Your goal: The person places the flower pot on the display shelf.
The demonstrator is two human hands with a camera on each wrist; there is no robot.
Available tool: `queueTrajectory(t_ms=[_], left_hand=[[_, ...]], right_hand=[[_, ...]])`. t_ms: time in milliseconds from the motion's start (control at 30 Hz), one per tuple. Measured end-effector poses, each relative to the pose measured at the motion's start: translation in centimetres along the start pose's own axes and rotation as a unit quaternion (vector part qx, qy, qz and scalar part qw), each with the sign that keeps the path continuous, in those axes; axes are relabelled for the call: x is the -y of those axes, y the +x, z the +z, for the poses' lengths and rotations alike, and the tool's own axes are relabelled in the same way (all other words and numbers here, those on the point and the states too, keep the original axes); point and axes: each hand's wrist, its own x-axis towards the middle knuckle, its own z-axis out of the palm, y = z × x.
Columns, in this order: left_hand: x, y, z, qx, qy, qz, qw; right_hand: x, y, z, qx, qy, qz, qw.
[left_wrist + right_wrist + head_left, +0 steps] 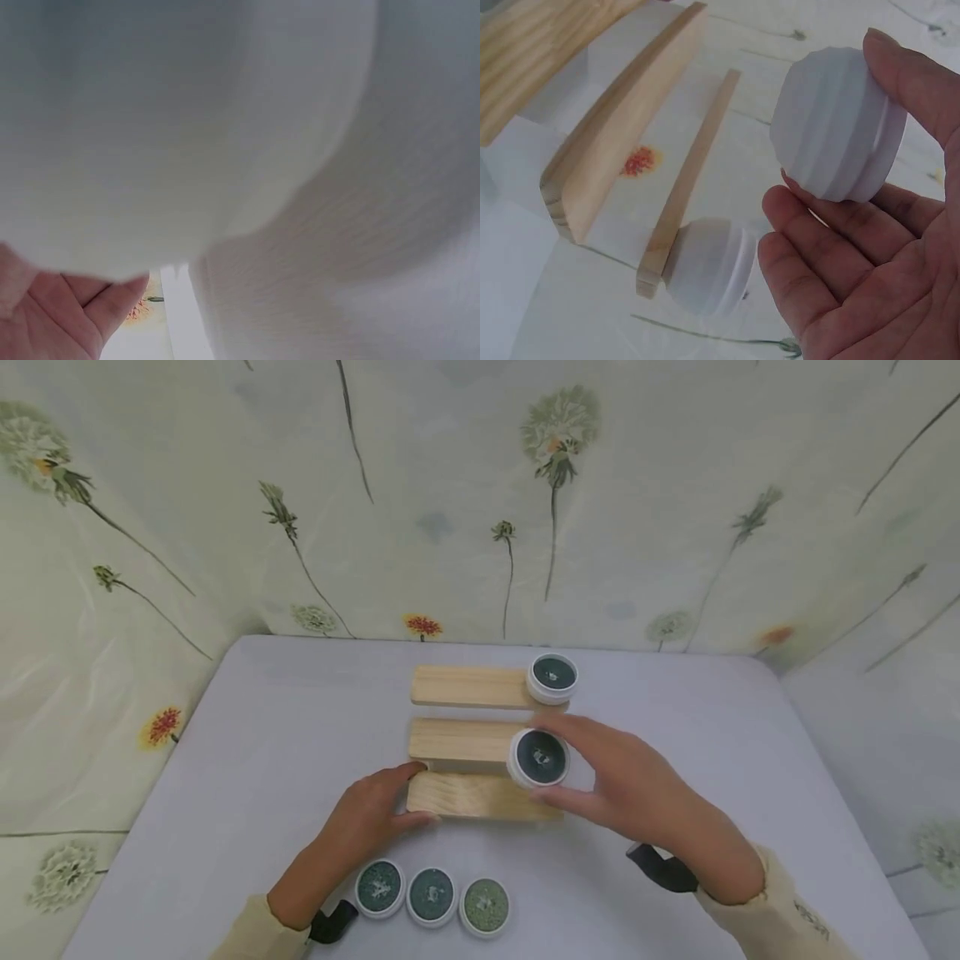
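My right hand (pixel 626 772) pinches a round white jar (pixel 540 758) with a dark green top between thumb and fingers. In the right wrist view, the ribbed side of this jar (pixel 829 124) faces the camera. It overlaps the right ends of the middle board (pixel 457 740) and front board (pixel 480 797) in the head view. My left hand (pixel 367 802) grips the front board's left end, fingers behind and thumb in front. On the back board (pixel 468 686), a similar jar (pixel 552 677) stands at the right end.
Three more jars stand in a row before the boards: a dark green one (pixel 379 887), another dark green one (pixel 432 896) and a lighter green one (pixel 485 906). A white cloth (pixel 300 710) covers the table. Behind it hangs a dandelion-print sheet (pixel 450 485).
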Motion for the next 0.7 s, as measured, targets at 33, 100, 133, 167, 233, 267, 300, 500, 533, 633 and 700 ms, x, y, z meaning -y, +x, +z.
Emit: queueTrajectory(t_ms=[33,100,133,167,233,267,300,500,533,633,700], left_hand=[[0.0,0.0,0.0,-0.001,0.000,0.000,1.0000],[0.1,-0.1,0.0,-0.003,0.000,0.001,1.0000],[0.1,-0.1,0.0,-0.004,-0.001,0.003,1.0000],[0.1,-0.1,0.0,-0.005,-0.002,0.005,1.0000],[0.1,-0.2,0.0,-0.008,-0.003,0.011,0.9999],[0.1,-0.2,0.0,-0.010,-0.003,0.014,0.9999],[0.1,-0.2,0.0,-0.012,-0.004,0.016,0.9998],[0.0,-0.1,-0.1,-0.013,-0.008,0.016,0.9998],[0.0,-0.1,-0.1,-0.012,-0.008,0.015,0.9998],[0.0,-0.1,-0.1,-0.010,-0.008,0.015,0.9998],[0.1,-0.1,-0.1,-0.010,-0.009,0.015,0.9998]], right_hand=[[-0.1,0.4,-0.2,-0.002,0.005,-0.003,1.000],[-0.3,1.1,-0.7,-0.005,0.010,-0.006,1.000],[-0.4,1.4,-1.0,-0.007,0.013,-0.009,1.000],[-0.4,1.8,-1.2,-0.009,0.014,-0.010,1.000],[-0.6,2.5,-1.6,-0.011,0.018,-0.013,1.000],[-0.7,2.9,-1.8,-0.012,0.019,-0.014,1.000],[-0.8,3.3,-1.9,-0.013,0.020,-0.013,1.000],[-1.5,5.6,-2.3,-0.005,0.041,0.005,0.999],[-1.5,6.0,-2.3,-0.002,0.047,0.010,0.999],[-1.7,7.2,-2.2,0.017,0.052,0.028,0.998],[-1.9,7.9,-2.1,0.032,0.052,0.043,0.997]])
